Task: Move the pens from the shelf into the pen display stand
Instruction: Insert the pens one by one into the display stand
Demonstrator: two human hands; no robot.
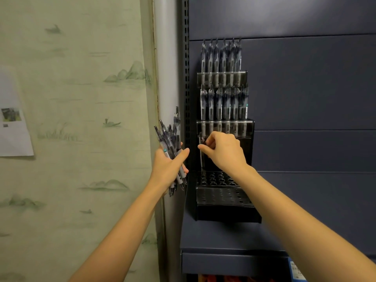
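Against the dark blue shelving panel (305,98), a black tiered pen display stand (251,127), top two tiers packed with upright clear-barrelled pens (221,58), lower tiers showing rows of open holes. Left of it, left hand (168,167) closed round a fanned bundle of pens (173,143), tips down, beside the white pipe (165,58). Right hand (223,151) pinched on a single pen (202,157), upright at the third tier's left edge.

Landscape wallpaper (81,98), taped paper sheet (12,127)
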